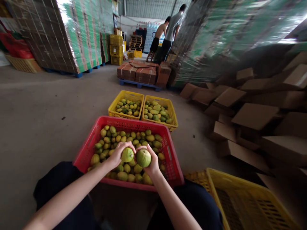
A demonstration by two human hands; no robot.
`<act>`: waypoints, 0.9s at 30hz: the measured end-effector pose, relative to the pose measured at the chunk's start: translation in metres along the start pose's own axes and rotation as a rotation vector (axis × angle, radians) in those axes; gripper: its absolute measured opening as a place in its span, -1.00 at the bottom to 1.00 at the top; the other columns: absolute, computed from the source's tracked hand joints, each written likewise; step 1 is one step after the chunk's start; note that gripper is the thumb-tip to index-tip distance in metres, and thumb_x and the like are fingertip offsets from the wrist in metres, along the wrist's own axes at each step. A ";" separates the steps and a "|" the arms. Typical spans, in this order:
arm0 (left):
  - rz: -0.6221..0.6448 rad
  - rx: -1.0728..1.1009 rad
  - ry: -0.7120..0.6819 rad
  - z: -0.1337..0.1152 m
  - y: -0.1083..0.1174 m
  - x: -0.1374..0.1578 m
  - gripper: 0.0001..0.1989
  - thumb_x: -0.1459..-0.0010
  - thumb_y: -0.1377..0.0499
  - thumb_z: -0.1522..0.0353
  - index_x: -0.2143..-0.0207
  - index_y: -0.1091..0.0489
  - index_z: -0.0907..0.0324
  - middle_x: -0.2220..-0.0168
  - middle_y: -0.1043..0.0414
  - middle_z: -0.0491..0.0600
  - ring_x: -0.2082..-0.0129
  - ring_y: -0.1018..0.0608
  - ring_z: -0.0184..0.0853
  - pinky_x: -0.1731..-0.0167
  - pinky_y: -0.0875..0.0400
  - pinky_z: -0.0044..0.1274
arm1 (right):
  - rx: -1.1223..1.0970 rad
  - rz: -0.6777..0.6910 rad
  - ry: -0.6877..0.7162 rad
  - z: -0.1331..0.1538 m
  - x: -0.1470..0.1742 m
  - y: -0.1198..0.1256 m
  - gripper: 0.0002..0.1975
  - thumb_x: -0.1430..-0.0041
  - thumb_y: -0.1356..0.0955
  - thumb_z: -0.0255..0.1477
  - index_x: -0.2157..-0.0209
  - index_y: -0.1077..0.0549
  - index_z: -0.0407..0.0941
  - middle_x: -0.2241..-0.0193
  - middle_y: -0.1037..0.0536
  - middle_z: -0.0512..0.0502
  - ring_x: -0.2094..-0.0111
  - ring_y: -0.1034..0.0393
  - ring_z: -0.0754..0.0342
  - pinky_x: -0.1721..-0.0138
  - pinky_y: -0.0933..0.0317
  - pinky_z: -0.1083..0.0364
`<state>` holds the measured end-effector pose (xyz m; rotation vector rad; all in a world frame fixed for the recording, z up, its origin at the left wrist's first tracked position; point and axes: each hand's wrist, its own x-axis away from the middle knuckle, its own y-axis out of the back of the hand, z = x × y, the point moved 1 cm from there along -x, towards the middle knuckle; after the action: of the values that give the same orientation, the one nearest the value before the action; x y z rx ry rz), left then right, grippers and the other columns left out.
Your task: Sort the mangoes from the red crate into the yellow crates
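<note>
Over the red crate (176, 169), both of my hands are raised side by side, each closed around one fruit. My left hand (119, 152) grips a yellow-green papaya (127, 155) from its left side. A rounder, greener papaya (143, 158) is wrapped in the fingers of my right hand (153, 163), its stem end facing me. The two fruits are close together. Beneath them, many green and yellow papayas (122, 176) fill the red crate, which stands between my knees. My hands and forearms hide part of that pile.
Two yellow crates (110, 109) of similar fruit stand just beyond. At the lower right is another yellow crate (242, 204). Cardboard boxes (255, 115) are heaped on the right. Flattened cartons (137, 72) lie on a blue pallet, near two people (169, 33). Wrapped stacks (83, 35) flank the aisle.
</note>
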<state>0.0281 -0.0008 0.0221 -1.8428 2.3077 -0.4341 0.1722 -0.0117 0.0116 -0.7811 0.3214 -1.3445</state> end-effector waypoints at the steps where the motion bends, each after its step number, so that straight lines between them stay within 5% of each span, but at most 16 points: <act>1: 0.025 -0.061 -0.030 -0.001 0.000 0.001 -0.57 -0.10 -0.06 0.17 0.66 -0.49 0.22 0.54 -0.41 -0.03 0.51 -0.40 -0.40 0.38 -0.29 -0.57 | 0.016 -0.001 0.017 0.000 0.001 -0.001 -0.63 0.02 -0.37 -0.12 0.57 -0.52 -0.16 0.56 -0.54 -0.07 0.60 -0.38 0.10 0.63 -0.27 0.15; 20: 0.029 0.049 0.025 0.000 -0.002 -0.001 -0.59 -0.07 -0.06 0.16 0.66 -0.46 0.23 0.54 -0.40 -0.02 0.50 -0.39 -0.40 0.38 -0.27 -0.57 | 0.064 -0.008 0.036 -0.001 0.002 0.001 -0.62 0.02 -0.36 -0.12 0.58 -0.53 -0.17 0.56 -0.55 -0.10 0.56 -0.40 0.08 0.57 -0.31 0.14; 27: -0.084 0.601 0.489 0.001 0.004 -0.007 -0.64 -0.12 -0.02 0.21 0.42 -0.47 0.30 0.52 -0.46 0.02 0.52 -0.50 -0.37 0.49 -0.43 -0.55 | -0.100 -0.057 -0.039 -0.001 -0.002 0.001 -0.62 -0.03 -0.32 -0.11 0.42 -0.55 -0.16 0.50 -0.58 -0.09 0.47 -0.48 0.03 0.46 -0.38 0.09</act>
<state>0.0259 0.0067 0.0193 -1.6414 2.0062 -1.5411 0.1721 -0.0099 0.0095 -0.9048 0.3397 -1.3723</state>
